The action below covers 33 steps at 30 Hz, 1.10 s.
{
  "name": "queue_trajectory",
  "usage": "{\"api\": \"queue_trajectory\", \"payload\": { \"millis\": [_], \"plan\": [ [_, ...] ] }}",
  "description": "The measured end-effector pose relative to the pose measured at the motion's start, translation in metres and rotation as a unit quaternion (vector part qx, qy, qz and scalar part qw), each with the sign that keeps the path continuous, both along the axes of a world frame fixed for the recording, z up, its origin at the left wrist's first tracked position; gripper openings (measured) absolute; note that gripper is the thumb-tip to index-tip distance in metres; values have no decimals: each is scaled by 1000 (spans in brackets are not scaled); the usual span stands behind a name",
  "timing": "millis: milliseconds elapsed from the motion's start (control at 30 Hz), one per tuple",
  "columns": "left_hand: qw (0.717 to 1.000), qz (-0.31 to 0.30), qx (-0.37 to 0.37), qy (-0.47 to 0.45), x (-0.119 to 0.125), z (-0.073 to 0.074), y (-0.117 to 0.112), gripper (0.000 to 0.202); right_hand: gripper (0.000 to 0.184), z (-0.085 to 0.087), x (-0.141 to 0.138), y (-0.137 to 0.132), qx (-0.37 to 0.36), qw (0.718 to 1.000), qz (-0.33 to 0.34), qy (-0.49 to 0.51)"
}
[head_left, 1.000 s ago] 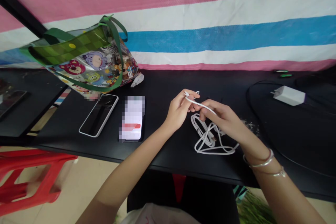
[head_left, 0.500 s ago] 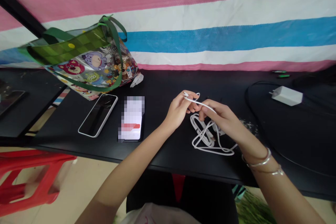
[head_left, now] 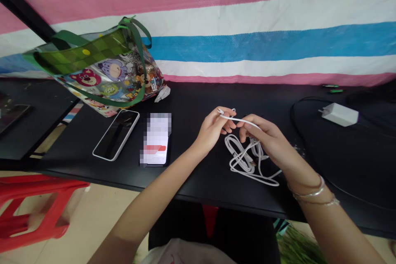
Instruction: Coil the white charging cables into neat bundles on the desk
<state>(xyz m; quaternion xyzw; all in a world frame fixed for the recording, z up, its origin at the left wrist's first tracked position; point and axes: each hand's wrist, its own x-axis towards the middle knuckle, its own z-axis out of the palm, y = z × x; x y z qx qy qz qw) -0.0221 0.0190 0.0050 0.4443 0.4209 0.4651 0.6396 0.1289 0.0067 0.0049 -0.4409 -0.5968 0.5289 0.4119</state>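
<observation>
A white charging cable runs between my hands just above the black table. My left hand pinches it near its plug end, which pokes up over the thumb. Thumb and fingers of my right hand are closed on the same cable a short way along. Below the right hand, the rest of the white cable lies in a loose tangle on the table, with a metal plug end among the loops. Part of that tangle is hidden by my right hand.
Left of my hands lie a phone with a lit screen and a dark phone in a white case. Behind them stands a clear cartoon bag. A white power adapter sits at right; a red stool stands lower left.
My right hand has moved slightly right, away from my left hand, and the cable between them is straighter. My left hand stays nearly in place.
</observation>
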Motion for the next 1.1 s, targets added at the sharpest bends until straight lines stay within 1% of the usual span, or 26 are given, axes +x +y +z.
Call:
{"api": "queue_trajectory", "payload": {
  "millis": [100, 300, 467, 567, 667, 733, 800, 867, 900, 967, 1100],
  "plan": [
    [1000, 3, -6, 2, 0, 0, 0, 16, 35, -2, 1, 1, -1, 1000, -1, 7],
    [1000, 3, -10, 0, 0, -1, 0, 15, 33, -9, 2, 2, 20, 1000, -5, 12],
    [1000, -2, -6, 1, 0, -1, 1, 15, 35, -4, 2, 1, 27, 999, -6, -19],
    [1000, -9, 12, 21, 0, -3, 2, 17, 34, 1, 1, 0, 36, 998, -2, -58],
    [995, -21, 68, 67, -1, -6, 1, 18, 29, -1, 0, 1, 78, 991, 12, -109],
    [981, -30, 134, 135, -1, -7, -2, 18, 23, -5, 0, 2, 108, 981, 20, -160],
    [951, -39, 200, 232, -2, -6, -6, 16, 18, -10, 1, 3, 132, 969, 31, -208],
    [921, -50, 238, 304, -2, -5, -8, 17, 17, -12, 1, 4, 147, 961, 42, -230],
    [914, -53, 244, 318, -3, -4, -9, 18, 18, -13, 1, 4, 148, 961, 45, -228],
    [918, -46, 244, 309, -3, -4, -9, 21, 20, -12, 0, 3, 142, 966, 48, -209],
    [943, -17, 215, 254, -2, -8, -5, 21, 23, -11, -2, 2, 121, 979, 57, -155]
  ]
}}
